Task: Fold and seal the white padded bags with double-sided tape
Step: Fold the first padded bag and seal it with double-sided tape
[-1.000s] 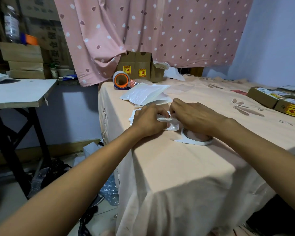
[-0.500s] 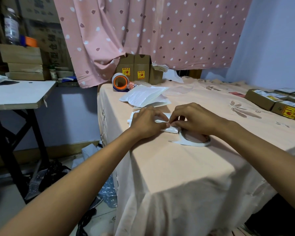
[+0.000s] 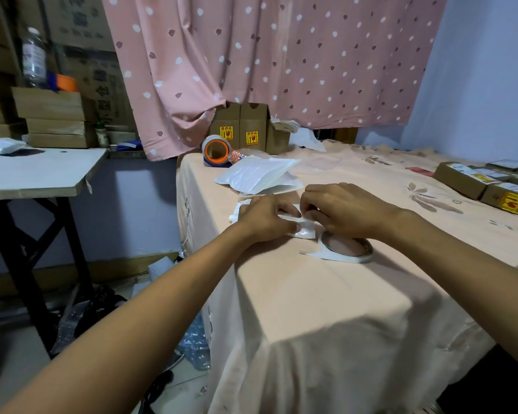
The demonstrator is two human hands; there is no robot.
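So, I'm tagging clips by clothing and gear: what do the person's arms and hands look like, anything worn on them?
Both arms are bare for all their visible length: no sleeves show. The left hand and right hand wear no gloves, and no ring, watch or bracelet can be seen on the fingers or wrists. No markings or bandages are visible. Fingernails look short and unpainted where they show.

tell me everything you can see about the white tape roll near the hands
The tape roll is a thin, wide white ring lying flat on the peach tablecloth, which shows through its open centre. A loose tail sticks out at its left. It sits just below the right hand, whose wrist hides its far rim; contact unclear.
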